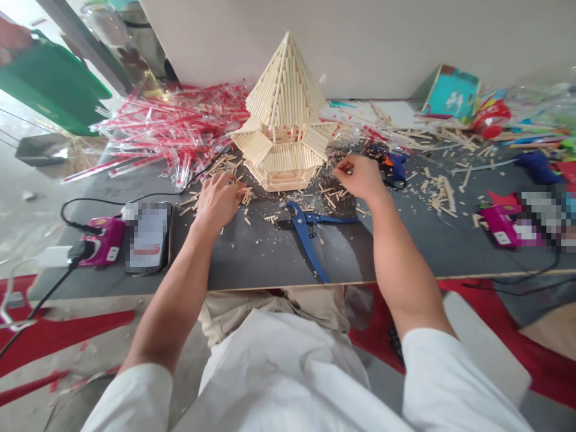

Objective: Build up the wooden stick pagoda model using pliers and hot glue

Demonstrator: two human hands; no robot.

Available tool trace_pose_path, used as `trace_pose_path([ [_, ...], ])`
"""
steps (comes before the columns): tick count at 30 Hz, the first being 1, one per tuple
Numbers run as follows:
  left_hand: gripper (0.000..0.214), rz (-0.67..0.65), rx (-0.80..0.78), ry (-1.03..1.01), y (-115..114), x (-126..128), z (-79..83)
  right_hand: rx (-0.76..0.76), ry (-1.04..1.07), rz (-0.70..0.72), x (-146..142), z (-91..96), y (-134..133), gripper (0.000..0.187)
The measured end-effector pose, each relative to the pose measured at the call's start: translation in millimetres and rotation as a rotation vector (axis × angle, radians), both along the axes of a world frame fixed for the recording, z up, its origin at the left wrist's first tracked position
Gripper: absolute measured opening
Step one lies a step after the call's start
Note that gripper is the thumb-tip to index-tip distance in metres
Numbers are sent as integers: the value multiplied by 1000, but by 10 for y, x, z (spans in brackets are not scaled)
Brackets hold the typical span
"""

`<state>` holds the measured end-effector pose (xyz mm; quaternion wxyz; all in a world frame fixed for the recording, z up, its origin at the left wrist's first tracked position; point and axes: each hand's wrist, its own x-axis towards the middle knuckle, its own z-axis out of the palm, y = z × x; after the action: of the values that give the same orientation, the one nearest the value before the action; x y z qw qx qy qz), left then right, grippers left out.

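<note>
A pagoda-like model point(286, 90) built of pale wooden sticks stands upright at the back middle of the dark table, with a pointed roof above a flared lower tier. My left hand point(219, 199) lies on the table at the front left of it, fingers spread among short stick offcuts point(246, 197). To the right of the model, my right hand point(362, 175) hovers low, thumb and fingertips pinched together. Whatever is between them is too small to make out. A blue pipe cutter point(306, 231) with parted handles lies between my arms, touched by neither hand.
Red-and-clear wrapped sticks point(180, 123) pile at the back left. A phone point(148, 237) and a magenta power block point(104, 241) with cables sit left. Glue guns point(396, 166), more offcuts point(443, 192) and a second magenta block point(506, 225) lie right. The table's front edge is near my body.
</note>
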<state>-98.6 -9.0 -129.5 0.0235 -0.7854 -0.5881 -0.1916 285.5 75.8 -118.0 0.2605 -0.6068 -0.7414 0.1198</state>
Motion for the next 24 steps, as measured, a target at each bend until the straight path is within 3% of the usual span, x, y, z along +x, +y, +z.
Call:
trace_pose_path([
  [5, 25, 14, -25, -33, 39, 68, 0, -274, -144, 109, 256, 162, -39, 10],
  [12, 19, 22, 3, -15, 6, 115, 17, -406, -192, 275, 23, 251, -155, 16],
  [17, 19, -40, 14, -1, -44, 148, 75, -478, -225, 256, -158, 199, -173, 17],
  [24, 23, -64, -4, 16, 12, 121, 34, -502, -303, 246, -150, 220, -195, 14],
])
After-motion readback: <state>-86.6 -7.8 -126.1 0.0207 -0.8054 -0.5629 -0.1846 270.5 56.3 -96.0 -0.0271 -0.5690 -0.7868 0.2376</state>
